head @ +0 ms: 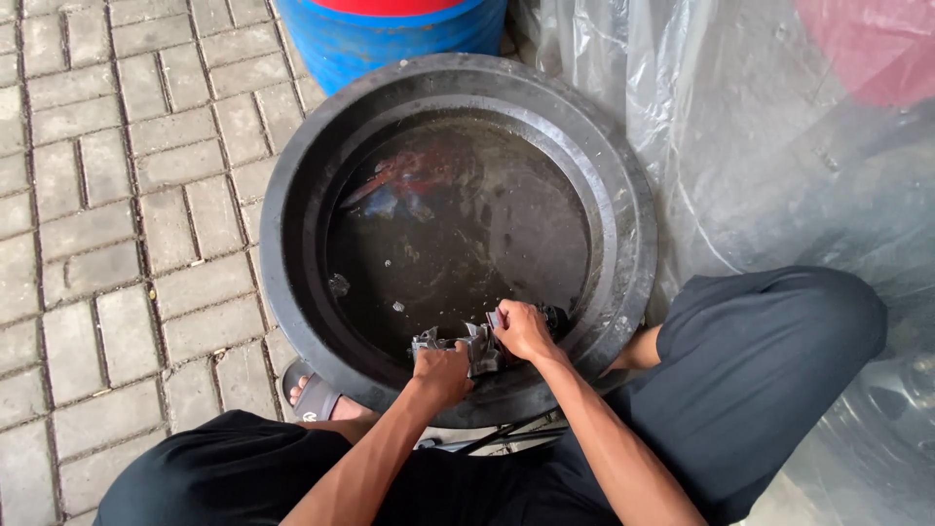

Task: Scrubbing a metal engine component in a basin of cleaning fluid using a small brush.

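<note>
A big round black tub (292, 185) holds dark, murky water. At its near rim both hands grip one wet, crumpled grey piece of cloth-like material (479, 349). My left hand (440, 370) clutches its left end just above the rim. My right hand (522, 329) holds its right end, fingers curled, at the water's surface. Part of the material is hidden under my fingers.
A blue barrel (390, 39) with a red top stands behind the tub. Clear plastic sheeting (760, 146) covers the ground on the right. Grey paving bricks (117, 195) lie on the left. My knees in dark trousers flank the tub, a sandalled foot (314, 394) beside it.
</note>
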